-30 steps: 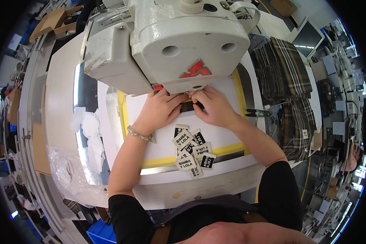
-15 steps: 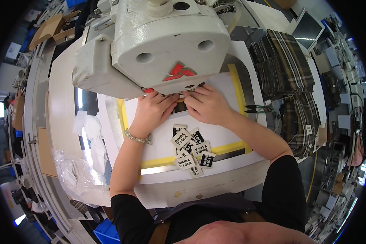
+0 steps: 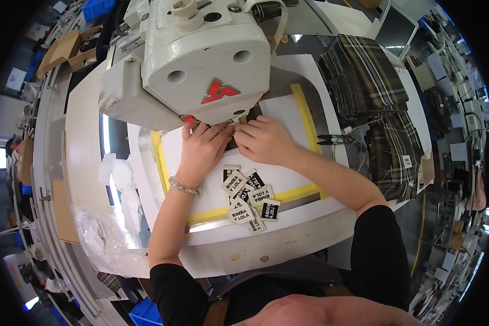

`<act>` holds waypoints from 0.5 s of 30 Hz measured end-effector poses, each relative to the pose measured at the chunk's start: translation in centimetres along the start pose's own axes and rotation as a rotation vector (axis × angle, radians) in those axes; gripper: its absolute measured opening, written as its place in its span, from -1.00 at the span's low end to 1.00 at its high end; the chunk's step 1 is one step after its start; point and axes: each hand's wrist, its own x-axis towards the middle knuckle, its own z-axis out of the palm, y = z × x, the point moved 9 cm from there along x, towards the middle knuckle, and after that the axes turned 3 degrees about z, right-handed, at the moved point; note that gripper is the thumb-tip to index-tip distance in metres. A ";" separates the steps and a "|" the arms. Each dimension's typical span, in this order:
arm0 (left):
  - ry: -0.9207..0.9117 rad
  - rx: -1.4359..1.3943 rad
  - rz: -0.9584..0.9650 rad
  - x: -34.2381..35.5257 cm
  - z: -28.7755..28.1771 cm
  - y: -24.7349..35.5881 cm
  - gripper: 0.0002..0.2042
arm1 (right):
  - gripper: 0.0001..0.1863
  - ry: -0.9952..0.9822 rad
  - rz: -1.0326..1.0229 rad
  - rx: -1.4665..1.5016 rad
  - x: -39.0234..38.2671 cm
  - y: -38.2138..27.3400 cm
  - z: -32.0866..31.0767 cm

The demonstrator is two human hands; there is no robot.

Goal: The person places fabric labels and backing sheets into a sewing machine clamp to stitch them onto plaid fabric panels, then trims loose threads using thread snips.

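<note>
Beneath the white sewing machine head (image 3: 206, 60), my left hand (image 3: 200, 149) rests with bent fingers on a small dark brown fabric piece (image 3: 230, 144), by the needle area. My right hand (image 3: 262, 141) has its fingers curled together on the same piece, close beside the left thumb; fingertips and needle are partly hidden. Just nearer me, on the white work sheet bordered by yellow tape (image 3: 305, 114), lies a loose pile of several black and cream square labels (image 3: 239, 214).
Plaid fabric stacks (image 3: 372, 76) lie at the right, with thread snips (image 3: 334, 139) beside them. Crumpled white paper (image 3: 125, 190) and plastic (image 3: 100, 239) are at the left. A cardboard box (image 3: 62, 51) and blue bin (image 3: 98, 8) are at the back left.
The whole view has shifted, the machine now further left. My hands have drawn closer together, the right moving leftward, covering more of the dark piece between them.
</note>
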 end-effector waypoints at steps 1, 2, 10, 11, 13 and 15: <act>-0.003 0.016 0.003 0.0 0.1 0.1 -0.77 | -0.87 0.012 -0.019 0.017 0.1 -0.2 -0.1; -0.007 0.029 0.005 0.1 0.2 0.3 -0.79 | -0.87 0.013 -0.019 0.016 -0.1 -0.1 -0.1; -0.022 -0.151 -0.129 0.2 0.2 -1.2 -0.78 | -0.79 0.030 -0.080 0.122 -0.4 -0.3 -0.5; -0.045 -0.169 -0.171 0.3 0.5 -1.9 -0.78 | -0.79 0.029 -0.082 0.124 -0.1 -0.2 -0.5; -0.034 -0.175 -0.166 0.1 0.6 -2.5 -0.78 | -0.79 0.078 -0.121 0.163 0.2 -0.3 -1.0; -0.052 -0.106 -0.157 -0.2 1.2 -3.1 -0.80 | -0.78 0.106 -0.150 0.168 0.0 0.1 -1.3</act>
